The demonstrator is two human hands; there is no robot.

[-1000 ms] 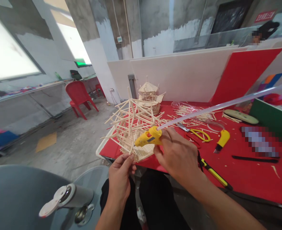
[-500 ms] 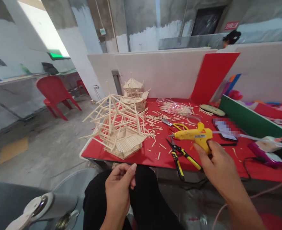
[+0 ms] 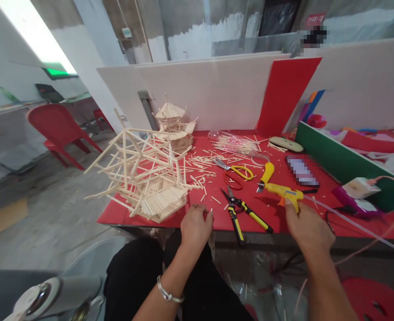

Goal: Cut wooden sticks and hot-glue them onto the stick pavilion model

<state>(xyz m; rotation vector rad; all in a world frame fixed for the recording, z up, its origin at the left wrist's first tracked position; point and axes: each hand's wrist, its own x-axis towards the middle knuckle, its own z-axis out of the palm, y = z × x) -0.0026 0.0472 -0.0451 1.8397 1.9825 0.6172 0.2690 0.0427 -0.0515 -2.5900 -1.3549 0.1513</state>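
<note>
Glue gun (image 3: pixel 280 190) rightward, tight in right fingers (image 3: pixel 289 212), label (image 3: pixel 290 193) illegible; left fingers' (image 3: pixel 196 209) hold unclear

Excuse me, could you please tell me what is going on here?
A person's right hand holds a yellow glue gun over the red table, away from the stick models. The left hand is at the table's near edge; whether it grips anything is unclear. The larger model, its upper part a bare frame, stands left, the smaller behind it. Pliers lie between the hands.
</note>
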